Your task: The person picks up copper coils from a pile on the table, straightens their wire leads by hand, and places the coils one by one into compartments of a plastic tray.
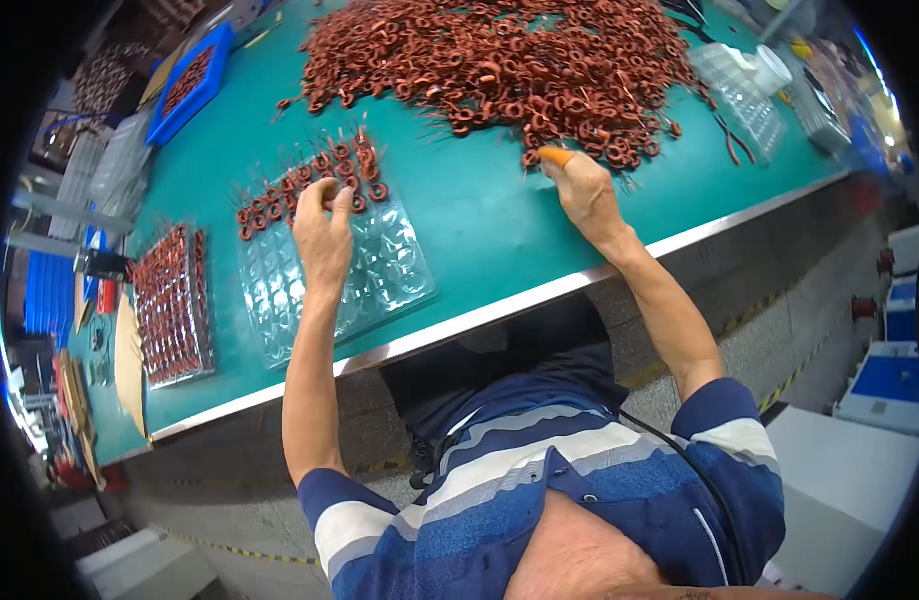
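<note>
My left hand is over a clear plastic tray, its thumb and fingers curled in a pinch. What lies between those fingertips is hidden among the coils. Reddish-brown wire-wound ring coils with thin wire leads fill the tray's far rows, while its near pockets show bare plastic. At the near edge of a large heap of the same coils, my right hand has its fingers closed. An orange finger cot covers one fingertip, and a ring coil is at the fingertips.
A second tray full of coils stands at the left. A blue bin sits at the back left. On the right are pliers, clear trays and a white roll. The green table's front edge is near my body.
</note>
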### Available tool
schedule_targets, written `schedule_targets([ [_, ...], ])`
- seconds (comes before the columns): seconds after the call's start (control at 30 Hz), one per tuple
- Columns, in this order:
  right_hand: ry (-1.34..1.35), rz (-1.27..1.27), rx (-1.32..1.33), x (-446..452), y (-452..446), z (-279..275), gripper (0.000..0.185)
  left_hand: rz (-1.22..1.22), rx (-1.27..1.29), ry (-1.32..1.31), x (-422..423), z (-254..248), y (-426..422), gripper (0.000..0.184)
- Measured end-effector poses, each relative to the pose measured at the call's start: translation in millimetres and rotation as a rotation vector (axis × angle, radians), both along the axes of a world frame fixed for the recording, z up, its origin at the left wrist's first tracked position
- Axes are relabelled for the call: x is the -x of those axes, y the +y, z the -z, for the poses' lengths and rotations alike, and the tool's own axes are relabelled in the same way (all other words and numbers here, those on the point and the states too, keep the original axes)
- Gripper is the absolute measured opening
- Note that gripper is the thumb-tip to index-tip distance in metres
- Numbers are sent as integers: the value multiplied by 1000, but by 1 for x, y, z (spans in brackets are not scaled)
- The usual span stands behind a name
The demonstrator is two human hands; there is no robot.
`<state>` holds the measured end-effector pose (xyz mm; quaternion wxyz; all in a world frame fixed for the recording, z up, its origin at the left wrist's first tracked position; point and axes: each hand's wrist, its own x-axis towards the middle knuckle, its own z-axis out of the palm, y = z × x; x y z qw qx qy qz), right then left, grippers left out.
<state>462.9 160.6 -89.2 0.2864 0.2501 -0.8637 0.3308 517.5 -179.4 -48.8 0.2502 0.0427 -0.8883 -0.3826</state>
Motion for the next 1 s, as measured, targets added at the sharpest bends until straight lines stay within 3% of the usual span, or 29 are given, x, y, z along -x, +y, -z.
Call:
schedule_targets([
  [0.13,-465,26,532,-5,-4,-28,26,209,-266,-17,-17,-8,40,21],
  [0.33,-516,-216,645,-12,-28,-51,26,386,-280,23,0,-4,112,40],
  [0.43,-660,-352,751,-16,-35,-62,28,552,-369,-5,14,1,124,40],
  [0.5,-739,-426,870,-15,-36,-59,28,625,-488,-10,19,9,126,27],
  [0.57,-706,-374,589,-18,-31,-64,32,647,-647,-123,11,0,121,20],
  [0.63,-421,-380,228,-26,-32,-65,35,638,-531,-123,4,-8,116,14],
  [0.7,-452,-375,199,-39,-36,-73,34,632,-440,-198,-5,-13,110,13],
  [0.83,-769,-312,345,-42,-36,-73,30,681,-505,-200,-23,-13,109,20],
  [0.9,-814,-414,402,-42,-38,-73,32,665,-590,-176,-33,-9,114,24],
  [1.0,-897,-529,415,-41,-38,-77,36,650,-500,-187,-41,-6,113,27],
])
